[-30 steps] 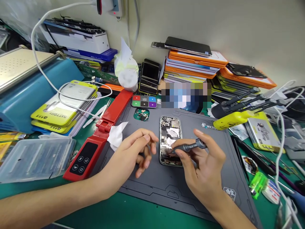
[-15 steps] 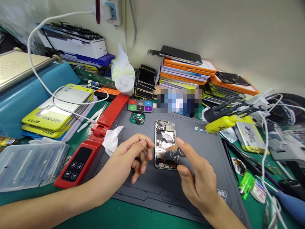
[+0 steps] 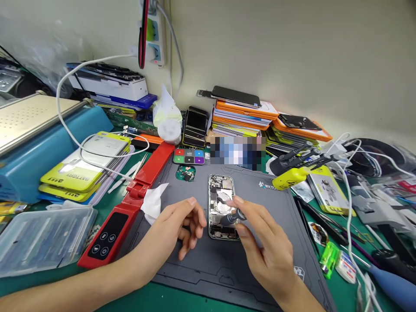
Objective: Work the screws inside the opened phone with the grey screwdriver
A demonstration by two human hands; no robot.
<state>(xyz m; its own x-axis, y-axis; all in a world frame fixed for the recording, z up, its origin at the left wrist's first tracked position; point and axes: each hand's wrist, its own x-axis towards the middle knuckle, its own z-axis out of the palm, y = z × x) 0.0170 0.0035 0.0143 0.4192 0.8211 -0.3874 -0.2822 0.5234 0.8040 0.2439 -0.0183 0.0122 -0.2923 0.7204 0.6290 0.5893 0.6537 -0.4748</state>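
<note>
An opened smartphone point(image 3: 224, 182) lies on the grey work mat point(image 3: 195, 277), its circuit boards, screws and a round coil exposed. In my right hand point(image 3: 268, 242) is a short dark screwdriver point(image 3: 230, 217), pinched between thumb and fingers. It slants over the lower part of the phone; the fingers and the angle hide where its tip meets the phone. My left hand point(image 3: 182, 227) rests just left of the phone with loosely curled, slightly parted fingers and nothing visible in them. Behind it lies a crumpled white tissue point(image 3: 153, 203).
A red folding device point(image 3: 110, 234) with touch buttons stands left, near a clear plastic case point(image 3: 45, 238) and yellow battery boxes point(image 3: 74, 169). A yellow bottle point(image 3: 289, 178) and a screwdriver holder point(image 3: 282, 164) are at right. Stacked boxes point(image 3: 240, 115) line the wall.
The whole view has tilted upward and shifted slightly. My right thumb and index finger have drawn closer together around the screwdriver. My left hand keeps nearly the same pose beside the phone.
</note>
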